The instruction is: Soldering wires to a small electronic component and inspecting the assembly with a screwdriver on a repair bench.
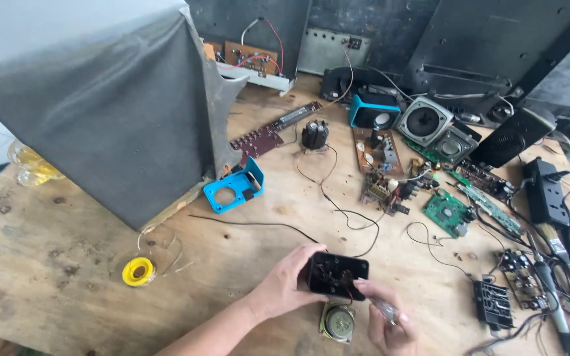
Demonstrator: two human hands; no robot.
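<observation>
Both hands busy: left hand grips black speaker housing, right hand pinches screwdriver.

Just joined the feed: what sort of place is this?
Likely an electronics repair bench: circuit boards, loose speakers and a solder spool lie on a worn wooden table.

An electronics repair workshop. The worn wooden bench is strewn with opened gear: bare circuit boards at three o'clock, loose speakers and a blue speaker box at one o'clock, a blue plastic frame near the centre, and black wires trailing across the middle. A solder spool lies at eight o'clock, a power strip at three, and a large grey cabinet fills ten o'clock.
</observation>
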